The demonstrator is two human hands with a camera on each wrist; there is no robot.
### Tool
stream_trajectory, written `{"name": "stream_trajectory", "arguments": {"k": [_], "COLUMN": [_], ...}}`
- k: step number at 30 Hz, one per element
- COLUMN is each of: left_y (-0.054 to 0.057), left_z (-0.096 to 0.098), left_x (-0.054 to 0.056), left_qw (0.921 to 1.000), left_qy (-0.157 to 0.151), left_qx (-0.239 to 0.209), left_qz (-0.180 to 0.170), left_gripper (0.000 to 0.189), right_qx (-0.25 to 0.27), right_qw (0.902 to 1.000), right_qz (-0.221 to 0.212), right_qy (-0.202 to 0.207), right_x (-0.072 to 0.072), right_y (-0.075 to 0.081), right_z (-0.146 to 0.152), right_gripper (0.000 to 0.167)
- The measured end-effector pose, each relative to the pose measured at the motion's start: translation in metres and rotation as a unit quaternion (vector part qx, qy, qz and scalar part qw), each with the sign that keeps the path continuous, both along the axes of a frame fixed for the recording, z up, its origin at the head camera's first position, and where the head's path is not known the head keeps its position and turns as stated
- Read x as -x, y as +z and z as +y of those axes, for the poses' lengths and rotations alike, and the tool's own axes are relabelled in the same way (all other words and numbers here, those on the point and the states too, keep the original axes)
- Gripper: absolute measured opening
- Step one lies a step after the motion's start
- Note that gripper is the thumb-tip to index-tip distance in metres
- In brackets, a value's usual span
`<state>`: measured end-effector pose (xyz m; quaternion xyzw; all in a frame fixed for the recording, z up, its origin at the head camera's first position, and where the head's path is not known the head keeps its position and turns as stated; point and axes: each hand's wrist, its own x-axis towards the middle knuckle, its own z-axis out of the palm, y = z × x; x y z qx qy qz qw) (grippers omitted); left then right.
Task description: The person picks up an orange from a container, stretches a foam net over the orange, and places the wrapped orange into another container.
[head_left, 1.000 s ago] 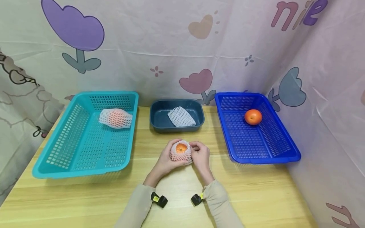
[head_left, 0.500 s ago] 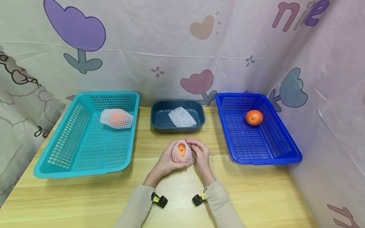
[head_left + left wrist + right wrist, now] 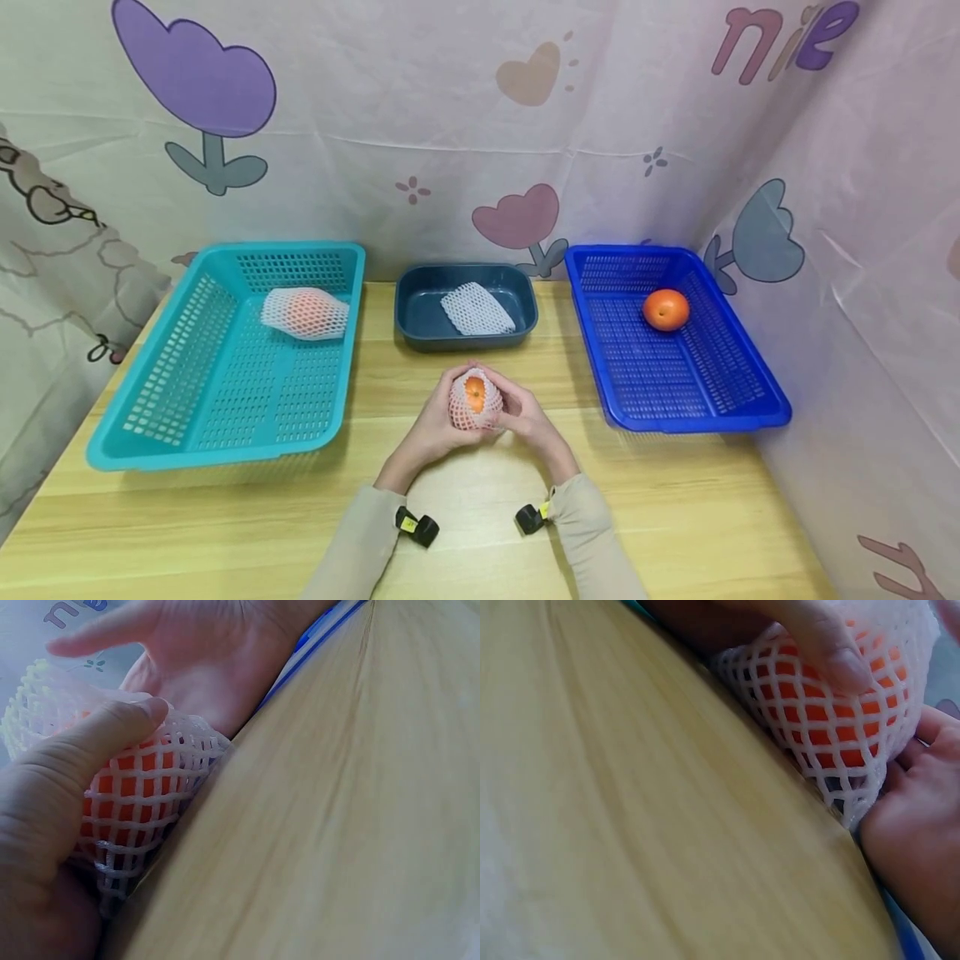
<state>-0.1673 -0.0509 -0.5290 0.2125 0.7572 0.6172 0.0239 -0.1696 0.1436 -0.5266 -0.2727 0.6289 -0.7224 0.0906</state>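
Observation:
Held just above the table's middle is a round orange-red fruit (image 3: 475, 394) in a white foam net sleeve (image 3: 832, 720); its exact kind is unclear. My left hand (image 3: 437, 423) grips it from the left, the thumb (image 3: 112, 731) pressed across the mesh. From the right, my right hand (image 3: 527, 417) curves round the same netted fruit, its fingers partly hidden behind it. In the head view the fruit's top shows through the sleeve's mouth. The sleeve's other end gathers to a narrow tip in both wrist views.
A teal basket (image 3: 225, 454) at left holds another netted fruit (image 3: 306, 314). Behind the hands stands a dark blue-green tub (image 3: 420, 337) with a flat foam net (image 3: 477, 309). At right, a blue basket (image 3: 690, 423) holds a bare orange-red fruit (image 3: 666, 310). A printed curtain (image 3: 337, 100) hangs behind.
My right hand has shifted from the net's right edge to wrap closer round the fruit, its wrist swinging outward. The sleeve's mouth has narrowed over the fruit. My left hand stays put.

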Motion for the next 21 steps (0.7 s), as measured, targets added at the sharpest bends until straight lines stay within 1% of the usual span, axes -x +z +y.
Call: {"name": "stream_trajectory", "arguments": {"k": [2, 4, 8, 12, 16, 21], "left_y": [0.0003, 0.0011, 0.0025, 0.0023, 0.0023, 0.0031], "left_z": [-0.0006, -0.0012, -0.0023, -0.0038, -0.0052, -0.0057], "left_x": [0.0004, 0.0004, 0.0001, 0.0006, 0.0018, 0.0034], "left_qw": [1.0, 0.9999, 0.9992, 0.9973, 0.9956, 0.9922], "left_qy": [-0.005, -0.005, 0.006, 0.016, 0.025, 0.033], "left_qx": [0.001, 0.008, 0.038, 0.069, 0.087, 0.114], "left_qz": [0.003, 0.006, 0.01, 0.016, 0.021, 0.039], "left_gripper": [0.102, 0.1, 0.098, 0.098, 0.096, 0.094], "right_qx": [-0.008, -0.023, -0.044, -0.058, -0.069, -0.077], "right_qw": [0.9997, 0.9992, 0.9978, 0.9961, 0.9952, 0.9943], "right_qz": [-0.021, -0.03, -0.044, -0.057, -0.061, -0.066], "right_qy": [-0.004, -0.01, -0.025, -0.034, -0.034, -0.032], "right_x": [0.0, -0.0005, -0.0017, -0.0016, -0.0006, -0.0004], "right_y": [0.0006, 0.002, 0.0053, 0.0063, 0.0067, 0.0085], "right_z": [0.0004, -0.0004, -0.0019, -0.0009, 0.0014, 0.0039], "right_gripper": [0.076, 0.08, 0.087, 0.089, 0.09, 0.091]}}
